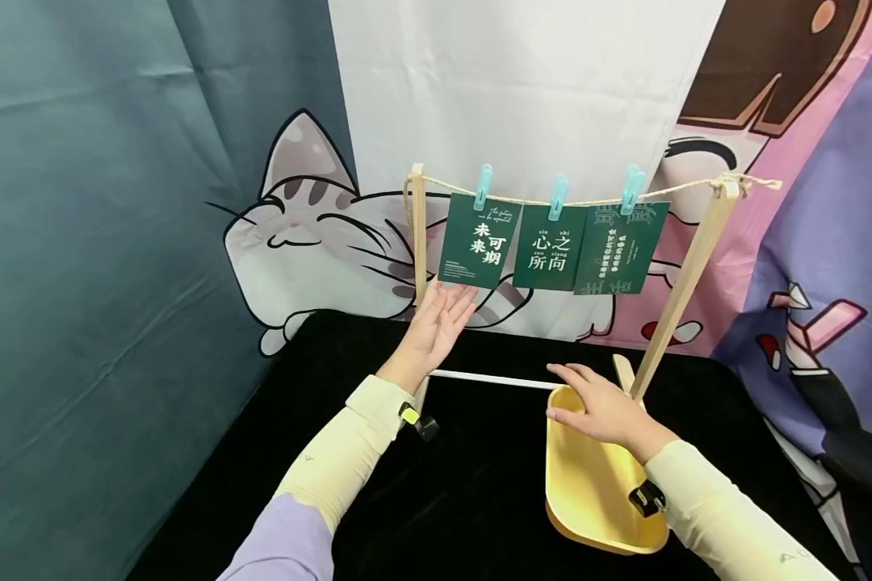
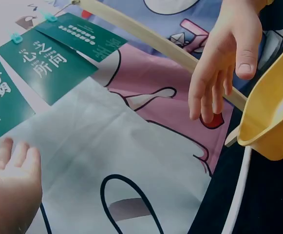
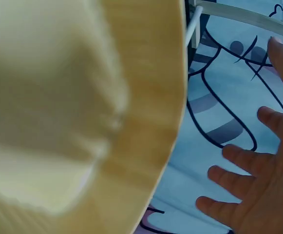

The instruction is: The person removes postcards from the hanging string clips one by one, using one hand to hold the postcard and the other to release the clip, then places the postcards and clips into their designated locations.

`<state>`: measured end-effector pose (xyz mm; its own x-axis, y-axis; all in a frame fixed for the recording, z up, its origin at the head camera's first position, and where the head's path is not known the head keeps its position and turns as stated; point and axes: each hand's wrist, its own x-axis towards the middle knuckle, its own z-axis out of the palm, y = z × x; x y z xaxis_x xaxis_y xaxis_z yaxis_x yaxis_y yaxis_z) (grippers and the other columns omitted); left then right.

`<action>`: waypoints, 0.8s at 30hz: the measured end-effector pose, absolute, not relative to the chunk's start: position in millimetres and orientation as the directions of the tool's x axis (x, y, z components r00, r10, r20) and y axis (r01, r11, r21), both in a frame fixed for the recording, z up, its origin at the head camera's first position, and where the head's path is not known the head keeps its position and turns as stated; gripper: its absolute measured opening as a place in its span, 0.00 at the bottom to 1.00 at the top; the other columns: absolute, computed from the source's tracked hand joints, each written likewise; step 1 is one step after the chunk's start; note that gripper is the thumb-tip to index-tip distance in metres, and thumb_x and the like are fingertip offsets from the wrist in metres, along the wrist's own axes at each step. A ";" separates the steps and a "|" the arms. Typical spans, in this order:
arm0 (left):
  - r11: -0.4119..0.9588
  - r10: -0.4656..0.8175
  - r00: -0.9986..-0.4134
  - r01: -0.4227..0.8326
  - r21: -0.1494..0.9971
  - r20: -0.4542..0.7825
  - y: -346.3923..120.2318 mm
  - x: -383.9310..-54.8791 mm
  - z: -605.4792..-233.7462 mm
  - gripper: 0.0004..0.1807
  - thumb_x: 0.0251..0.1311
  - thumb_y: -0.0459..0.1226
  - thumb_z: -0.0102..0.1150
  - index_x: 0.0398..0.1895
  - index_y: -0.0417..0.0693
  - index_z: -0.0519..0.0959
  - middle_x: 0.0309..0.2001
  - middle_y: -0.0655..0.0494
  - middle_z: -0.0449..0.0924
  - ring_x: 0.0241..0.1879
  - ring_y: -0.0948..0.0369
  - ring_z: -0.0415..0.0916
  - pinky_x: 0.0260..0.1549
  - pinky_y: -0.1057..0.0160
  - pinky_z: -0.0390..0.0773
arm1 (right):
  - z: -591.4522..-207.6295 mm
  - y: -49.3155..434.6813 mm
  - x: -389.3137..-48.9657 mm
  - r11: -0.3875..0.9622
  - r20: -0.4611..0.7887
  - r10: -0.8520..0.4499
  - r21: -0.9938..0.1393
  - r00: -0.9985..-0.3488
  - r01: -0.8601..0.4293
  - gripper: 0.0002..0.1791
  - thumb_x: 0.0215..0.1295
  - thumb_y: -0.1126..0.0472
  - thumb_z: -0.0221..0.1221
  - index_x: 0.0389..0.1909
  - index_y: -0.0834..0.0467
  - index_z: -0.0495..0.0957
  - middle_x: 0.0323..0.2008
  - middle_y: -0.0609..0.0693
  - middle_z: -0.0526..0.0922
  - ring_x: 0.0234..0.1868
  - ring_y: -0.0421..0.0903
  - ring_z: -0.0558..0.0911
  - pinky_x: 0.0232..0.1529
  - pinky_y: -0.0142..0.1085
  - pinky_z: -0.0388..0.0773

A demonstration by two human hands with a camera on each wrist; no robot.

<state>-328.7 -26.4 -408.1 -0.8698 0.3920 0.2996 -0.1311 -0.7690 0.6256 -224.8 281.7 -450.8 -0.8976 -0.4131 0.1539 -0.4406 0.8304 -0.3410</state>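
Three green cards hang from a string (image 1: 526, 202), each under a light-blue clothespin. My left hand (image 1: 436, 327) has its fingers extended just below the left card (image 1: 480, 240); whether the fingertips touch its lower edge I cannot tell. Beside it hang the middle card (image 1: 550, 247) and the right card (image 1: 620, 250). The blue clothespins (image 1: 483, 187) grip the cards' top edges. My right hand (image 1: 606, 407) is over the far end of a yellow bin (image 1: 589, 492), fingers spread and holding nothing. In the left wrist view the right hand (image 2: 224, 63) hangs loosely beside the bin.
Two wooden posts hold the string, a left post (image 1: 419, 234) and a slanted right post (image 1: 686, 290). A white rod (image 1: 497, 378) runs low between them. Black cloth (image 1: 436, 500) covers the table, and a printed cartoon curtain (image 1: 320, 250) hangs behind.
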 end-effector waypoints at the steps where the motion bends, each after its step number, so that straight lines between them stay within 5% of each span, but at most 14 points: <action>1: -0.774 0.391 -0.864 -0.123 0.622 0.316 -28.0 -327.7 -406.7 0.25 0.81 0.41 0.38 0.77 0.60 0.54 0.72 0.46 0.65 0.76 0.46 0.53 0.74 0.51 0.54 | -450.5 282.2 -225.0 0.828 0.167 -0.416 -0.336 -0.894 -0.449 0.42 0.67 0.36 0.61 0.75 0.52 0.64 0.69 0.65 0.68 0.66 0.66 0.71 0.61 0.64 0.70; 5: -0.770 0.426 -0.820 -0.107 0.629 0.381 -36.8 -322.4 -403.0 0.19 0.80 0.44 0.42 0.70 0.62 0.65 0.63 0.50 0.77 0.74 0.42 0.57 0.73 0.46 0.53 | -448.6 283.8 -224.8 0.822 0.202 -0.420 -0.328 -0.885 -0.466 0.40 0.66 0.39 0.63 0.74 0.53 0.65 0.67 0.64 0.70 0.64 0.65 0.73 0.60 0.63 0.71; 10: -0.720 0.486 -0.768 -0.082 0.689 0.417 -52.2 -315.1 -393.8 0.21 0.80 0.48 0.42 0.70 0.59 0.67 0.61 0.50 0.80 0.67 0.45 0.71 0.72 0.39 0.48 | -445.7 284.4 -223.2 0.820 0.195 -0.430 -0.324 -0.881 -0.472 0.41 0.67 0.38 0.62 0.74 0.53 0.65 0.68 0.65 0.69 0.64 0.65 0.74 0.59 0.63 0.72; 18: -0.484 0.523 -0.775 0.072 0.872 0.354 -72.7 -322.7 -343.6 0.34 0.78 0.50 0.43 0.78 0.41 0.57 0.56 0.52 0.83 0.47 0.57 0.85 0.52 0.55 0.82 | -416.6 280.6 -222.0 0.815 0.196 -0.483 -0.256 -0.853 -0.520 0.40 0.67 0.39 0.62 0.74 0.53 0.64 0.68 0.63 0.70 0.62 0.63 0.76 0.59 0.64 0.69; 24: -0.214 0.538 -0.816 0.110 0.971 0.211 -72.5 -331.5 -299.5 0.29 0.79 0.46 0.41 0.78 0.47 0.59 0.62 0.37 0.77 0.42 0.57 0.86 0.44 0.59 0.85 | -374.1 278.7 -229.6 0.810 0.189 -0.519 -0.202 -0.834 -0.550 0.40 0.67 0.39 0.63 0.74 0.54 0.65 0.66 0.64 0.72 0.61 0.65 0.76 0.59 0.63 0.72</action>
<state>-331.5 -72.5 -299.5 -0.8160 0.5382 0.2112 0.1098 -0.2144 0.9706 -229.6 278.7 -374.1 -0.8338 -0.5185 0.1894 -0.5499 0.8103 -0.2023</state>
